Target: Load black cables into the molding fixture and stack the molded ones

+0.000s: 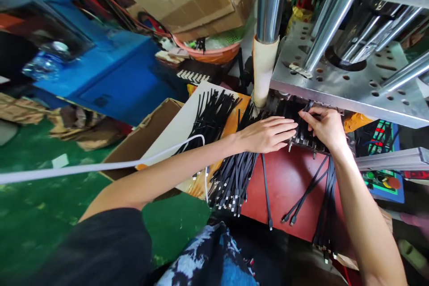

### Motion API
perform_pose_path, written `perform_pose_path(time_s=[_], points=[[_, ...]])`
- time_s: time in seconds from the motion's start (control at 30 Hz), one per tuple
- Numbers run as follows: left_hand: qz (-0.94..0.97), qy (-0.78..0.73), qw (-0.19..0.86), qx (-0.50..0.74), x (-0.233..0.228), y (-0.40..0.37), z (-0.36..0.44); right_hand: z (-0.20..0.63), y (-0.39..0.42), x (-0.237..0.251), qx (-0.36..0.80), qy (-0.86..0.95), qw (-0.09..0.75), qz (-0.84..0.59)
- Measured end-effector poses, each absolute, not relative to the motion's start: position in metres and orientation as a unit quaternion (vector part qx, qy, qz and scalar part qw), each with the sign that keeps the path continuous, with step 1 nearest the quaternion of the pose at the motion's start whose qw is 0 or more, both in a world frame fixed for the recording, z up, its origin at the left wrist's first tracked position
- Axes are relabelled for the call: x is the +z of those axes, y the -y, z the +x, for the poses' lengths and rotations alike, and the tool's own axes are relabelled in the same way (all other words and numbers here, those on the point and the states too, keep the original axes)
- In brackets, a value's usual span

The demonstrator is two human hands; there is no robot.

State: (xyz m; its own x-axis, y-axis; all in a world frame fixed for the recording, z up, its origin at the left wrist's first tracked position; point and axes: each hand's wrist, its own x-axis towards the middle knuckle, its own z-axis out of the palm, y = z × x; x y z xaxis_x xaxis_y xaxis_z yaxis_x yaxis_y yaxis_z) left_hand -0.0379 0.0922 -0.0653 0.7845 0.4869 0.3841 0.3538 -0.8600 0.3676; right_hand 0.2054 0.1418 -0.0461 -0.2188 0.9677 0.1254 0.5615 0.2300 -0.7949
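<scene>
My left hand (268, 135) lies palm down with its fingers stretched out, its fingertips at the left part of a dark metal mould (306, 136). Over the mould's right part, my right hand (323, 126) has thumb and forefinger pinched on a black cable (305, 109). Partly under my left hand and forearm lies a bunch of flat black cables (234, 178) with metal plugs at their near ends. Several more black cables (327, 214) hang from the mould's front on the right. A single cable (267, 192) runs down over the red surface (284, 178).
A thick steel post (268, 4) and a perforated steel plate (351, 76) stand close beyond and above my hands. Further cables (214, 116) lie on a white board (177, 143) at left. A white cord (100, 166) crosses my left arm. A control panel (384, 178) stands at right.
</scene>
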Motion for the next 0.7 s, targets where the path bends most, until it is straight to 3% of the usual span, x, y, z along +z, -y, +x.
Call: perform_pose_path(time_s=[0.1, 0.37, 0.57, 0.7], points=[[0.931, -0.221, 0.148, 0.252, -0.067, -0.098, -0.036, 0.205, -0.139, -0.045, 0.306, 0.718, 0.328, -0.532], [0.946, -0.221, 0.049, 0.23, -0.074, -0.106, -0.035, 0.206, -0.143, -0.047, 0.325, 0.737, 0.325, -0.496], [0.959, -0.234, 0.0, 0.16, -0.066, -0.102, -0.033, 0.202, -0.143, -0.051, 0.291, 0.721, 0.345, -0.526], [0.955, -0.267, -0.038, 0.122, -0.06, -0.092, -0.025, 0.209, -0.144, -0.054, 0.36, 0.697, 0.366, -0.5]])
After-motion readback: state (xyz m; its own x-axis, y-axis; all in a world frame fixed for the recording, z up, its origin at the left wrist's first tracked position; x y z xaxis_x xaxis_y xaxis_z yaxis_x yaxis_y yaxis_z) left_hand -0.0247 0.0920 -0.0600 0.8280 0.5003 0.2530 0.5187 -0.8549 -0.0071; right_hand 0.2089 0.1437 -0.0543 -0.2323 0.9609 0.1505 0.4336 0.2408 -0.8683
